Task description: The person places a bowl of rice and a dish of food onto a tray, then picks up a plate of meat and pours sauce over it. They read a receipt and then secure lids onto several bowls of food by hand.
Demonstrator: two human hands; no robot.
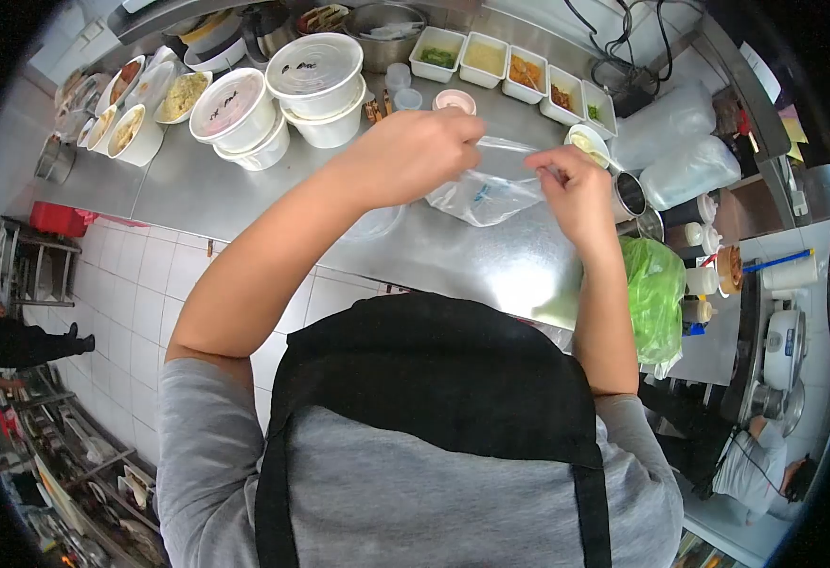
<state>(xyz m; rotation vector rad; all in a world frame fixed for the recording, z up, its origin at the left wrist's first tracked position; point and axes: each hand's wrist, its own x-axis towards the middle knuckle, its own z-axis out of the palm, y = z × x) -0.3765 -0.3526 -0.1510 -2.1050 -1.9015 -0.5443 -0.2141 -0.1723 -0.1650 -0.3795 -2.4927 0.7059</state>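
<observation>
A clear plastic bag (pixel 490 189) hangs over the steel counter (pixel 244 189), stretched between both hands. My left hand (pixel 415 151) pinches its top edge on the left. My right hand (pixel 576 189) pinches the top edge on the right. The bag's mouth is pulled taut between them and its body sags onto the counter. What is inside the bag cannot be made out.
Lidded white tubs (pixel 315 80) and open bowls of food (pixel 183 95) stand at the back left. A row of small white trays with toppings (pixel 519 66) lines the back. A green bag (pixel 656 293), steel cups (pixel 628 194) and clear bags (pixel 689 170) sit right. Other people stand at far left and lower right.
</observation>
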